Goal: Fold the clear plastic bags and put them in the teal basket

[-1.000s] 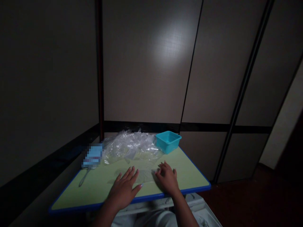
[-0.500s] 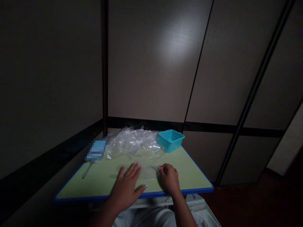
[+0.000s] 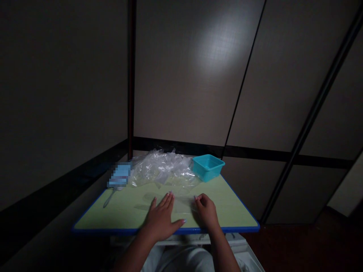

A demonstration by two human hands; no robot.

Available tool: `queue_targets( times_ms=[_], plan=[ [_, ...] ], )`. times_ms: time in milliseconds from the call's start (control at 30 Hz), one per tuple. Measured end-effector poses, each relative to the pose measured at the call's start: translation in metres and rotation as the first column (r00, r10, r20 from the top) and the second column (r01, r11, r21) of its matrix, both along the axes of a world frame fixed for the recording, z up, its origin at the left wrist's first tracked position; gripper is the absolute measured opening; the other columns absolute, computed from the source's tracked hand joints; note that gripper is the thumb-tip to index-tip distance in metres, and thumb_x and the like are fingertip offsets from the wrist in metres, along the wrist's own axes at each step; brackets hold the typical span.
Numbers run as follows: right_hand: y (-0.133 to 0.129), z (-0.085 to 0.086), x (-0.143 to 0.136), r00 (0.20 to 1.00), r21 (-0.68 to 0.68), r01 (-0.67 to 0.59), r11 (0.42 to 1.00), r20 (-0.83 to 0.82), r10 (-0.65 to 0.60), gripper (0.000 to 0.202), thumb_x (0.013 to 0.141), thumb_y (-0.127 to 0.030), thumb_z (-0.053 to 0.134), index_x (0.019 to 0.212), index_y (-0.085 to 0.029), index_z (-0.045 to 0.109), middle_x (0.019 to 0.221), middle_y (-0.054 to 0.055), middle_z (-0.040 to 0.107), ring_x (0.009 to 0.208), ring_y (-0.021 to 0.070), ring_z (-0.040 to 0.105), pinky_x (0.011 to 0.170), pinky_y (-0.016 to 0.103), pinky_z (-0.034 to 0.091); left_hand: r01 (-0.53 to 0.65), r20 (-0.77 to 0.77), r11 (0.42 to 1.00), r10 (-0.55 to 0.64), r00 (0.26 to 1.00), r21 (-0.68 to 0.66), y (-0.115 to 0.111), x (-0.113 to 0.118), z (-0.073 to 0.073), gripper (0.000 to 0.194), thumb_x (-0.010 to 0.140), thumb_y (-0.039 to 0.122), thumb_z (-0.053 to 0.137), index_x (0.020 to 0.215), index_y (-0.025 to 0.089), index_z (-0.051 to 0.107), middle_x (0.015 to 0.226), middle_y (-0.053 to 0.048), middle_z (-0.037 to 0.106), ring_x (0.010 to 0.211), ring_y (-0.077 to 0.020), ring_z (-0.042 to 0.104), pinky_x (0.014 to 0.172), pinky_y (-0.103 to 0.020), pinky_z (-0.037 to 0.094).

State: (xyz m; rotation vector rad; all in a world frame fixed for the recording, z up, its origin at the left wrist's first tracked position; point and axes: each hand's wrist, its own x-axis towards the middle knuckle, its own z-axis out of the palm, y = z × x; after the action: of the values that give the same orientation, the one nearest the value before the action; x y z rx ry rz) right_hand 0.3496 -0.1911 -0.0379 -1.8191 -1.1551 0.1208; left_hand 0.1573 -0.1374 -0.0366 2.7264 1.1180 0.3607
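Note:
A small clear plastic bag [image 3: 182, 206] lies near the front of the light green table [image 3: 127, 211]. My left hand [image 3: 162, 219] rests flat at its left side, fingers stretched out and thumb spread. At the right end, my right hand [image 3: 206, 208] pinches the bag's edge between thumb and fingertips. Behind both hands spreads a heap of crumpled clear plastic bags [image 3: 161, 166].
To the right of the heap stands a turquoise plastic basket [image 3: 208, 173]. A blurred-out blue item with a wrist strap [image 3: 109, 198] lies at the table's left edge. Dark panelled walls [image 3: 181, 75] rise behind and to the left.
My left hand has shifted slightly right across the clear bag. My right hand keeps its pinch, the edge a little raised. The whole view has turned slightly.

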Motion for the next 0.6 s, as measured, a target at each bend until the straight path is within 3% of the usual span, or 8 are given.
queue_targets(
  times_ms=[167, 433, 600],
  plan=[
    [0.010, 0.000, 0.002, 0.983, 0.070, -0.055, 0.996, -0.171, 0.067, 0.031, 0.074, -0.049, 0.046, 0.062, -0.021, 0.049, 0.060, 0.003, 0.063, 0.058, 0.0172, 0.058, 0.055, 0.025, 0.040, 0.003, -0.008, 1.000, -0.003, 1.000, -0.011, -0.001, 0.001, 0.002, 0.088, 0.075, 0.070, 0.028, 0.141, 0.013, 0.015, 0.148, -0.009, 0.007, 0.136, -0.0260, 0.005, 0.106, -0.053, 0.003],
    [0.023, 0.009, -0.001, 0.978, 0.081, -0.062, 0.995, -0.195, 0.077, 0.029, 0.075, -0.046, 0.045, 0.062, -0.020, 0.048, 0.054, 0.003, 0.061, 0.050, 0.0171, 0.057, 0.049, 0.024, 0.038, -0.006, -0.009, 1.000, 0.006, 1.000, -0.028, -0.002, 0.000, 0.003, 0.088, 0.074, 0.069, 0.029, 0.142, 0.015, 0.013, 0.148, -0.008, 0.006, 0.136, -0.0262, 0.003, 0.107, -0.053, 0.003],
    [0.030, 0.019, -0.005, 0.969, 0.090, -0.086, 0.992, -0.224, 0.104, 0.026, 0.072, -0.046, 0.048, 0.064, -0.021, 0.046, 0.052, 0.002, 0.060, 0.049, 0.0183, 0.059, 0.047, 0.025, 0.040, -0.006, -0.022, 1.000, 0.006, 1.000, -0.031, -0.002, 0.001, 0.008, 0.088, 0.075, 0.070, 0.027, 0.141, 0.013, 0.016, 0.148, -0.010, 0.007, 0.135, -0.0278, -0.002, 0.104, -0.056, -0.007]
  ],
)
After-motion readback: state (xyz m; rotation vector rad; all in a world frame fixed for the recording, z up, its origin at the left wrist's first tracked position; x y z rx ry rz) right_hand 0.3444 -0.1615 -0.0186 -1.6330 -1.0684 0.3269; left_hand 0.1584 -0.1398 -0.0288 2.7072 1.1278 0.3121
